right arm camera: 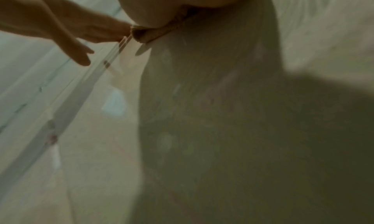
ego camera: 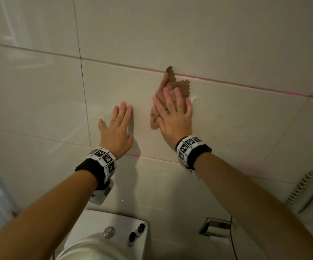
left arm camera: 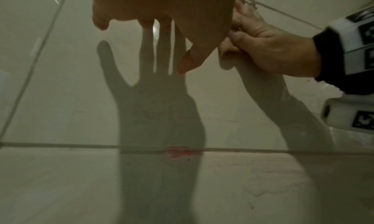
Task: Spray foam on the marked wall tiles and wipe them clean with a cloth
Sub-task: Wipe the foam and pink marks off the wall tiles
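Observation:
A brownish cloth (ego camera: 172, 81) lies flat against the pale wall tile (ego camera: 245, 119), its top corner over the pink-marked grout line (ego camera: 227, 80). My right hand (ego camera: 172, 111) presses it to the wall with straight, spread fingers. A small white bit of foam (ego camera: 194, 98) shows by the little finger. My left hand (ego camera: 117, 126) rests flat on the same tile, a hand's width left of the cloth, holding nothing. In the left wrist view the right hand (left arm camera: 269, 50) lies on the cloth (left arm camera: 226, 50). The blurred right wrist view shows the cloth's edge (right arm camera: 149, 34) under my palm.
Another pink mark (ego camera: 134, 155) sits on the grout line below my left wrist. Below are a white toilet cistern (ego camera: 114, 224) with two small bottles (ego camera: 136, 233), a metal paper holder (ego camera: 213, 227) and a white wall phone with coiled cord (ego camera: 309, 190).

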{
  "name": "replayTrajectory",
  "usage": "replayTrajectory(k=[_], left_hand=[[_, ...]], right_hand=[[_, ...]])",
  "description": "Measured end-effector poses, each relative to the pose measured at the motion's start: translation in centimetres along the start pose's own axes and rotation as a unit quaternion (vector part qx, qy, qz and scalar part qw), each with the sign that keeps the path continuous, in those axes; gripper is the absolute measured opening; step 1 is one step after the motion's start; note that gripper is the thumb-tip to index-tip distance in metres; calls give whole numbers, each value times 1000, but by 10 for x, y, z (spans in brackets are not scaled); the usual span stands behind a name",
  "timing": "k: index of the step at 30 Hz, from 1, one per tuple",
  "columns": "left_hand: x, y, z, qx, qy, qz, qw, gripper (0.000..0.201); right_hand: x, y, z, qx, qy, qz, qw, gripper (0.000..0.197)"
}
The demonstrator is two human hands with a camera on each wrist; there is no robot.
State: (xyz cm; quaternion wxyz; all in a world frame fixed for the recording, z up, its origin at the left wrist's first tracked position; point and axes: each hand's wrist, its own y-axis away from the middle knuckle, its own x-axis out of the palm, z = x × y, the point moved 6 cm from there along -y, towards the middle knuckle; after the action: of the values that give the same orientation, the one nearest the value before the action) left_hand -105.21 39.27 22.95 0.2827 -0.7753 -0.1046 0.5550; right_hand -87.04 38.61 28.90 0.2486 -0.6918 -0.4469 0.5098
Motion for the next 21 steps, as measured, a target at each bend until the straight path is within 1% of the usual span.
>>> replayTrajectory(k=[3,6,9,11,14,16,18,21], left_hand=[[6,-1,-12,14,-28,-33,999,101],[11,-3,-31,36,-50,-47,997,103],[18,-7,-58,67,-67,-52,994,107],[23,-9,-77,83,-75,-52,992,107],[29,-11,-106,107,-77,-52,990,104],[33,-10,-125,126,-85,-47,987,106],[36,-10,-140,130,-85,-42,987,107],[42,-8,-158,135,-93,-35,986,108]], right_hand=[[9,21,-1,-14,5,6,1000,67],[13,44,-19,-13,11,9,1000,69],[14,64,-48,5,17,15,1000,73],[9,73,-71,32,21,6,999,74],[0,88,-114,91,15,-16,996,64],[-5,106,-148,151,13,-30,988,62],[-7,133,-181,226,0,-46,973,61],[-9,175,-221,322,-22,-78,943,61]])
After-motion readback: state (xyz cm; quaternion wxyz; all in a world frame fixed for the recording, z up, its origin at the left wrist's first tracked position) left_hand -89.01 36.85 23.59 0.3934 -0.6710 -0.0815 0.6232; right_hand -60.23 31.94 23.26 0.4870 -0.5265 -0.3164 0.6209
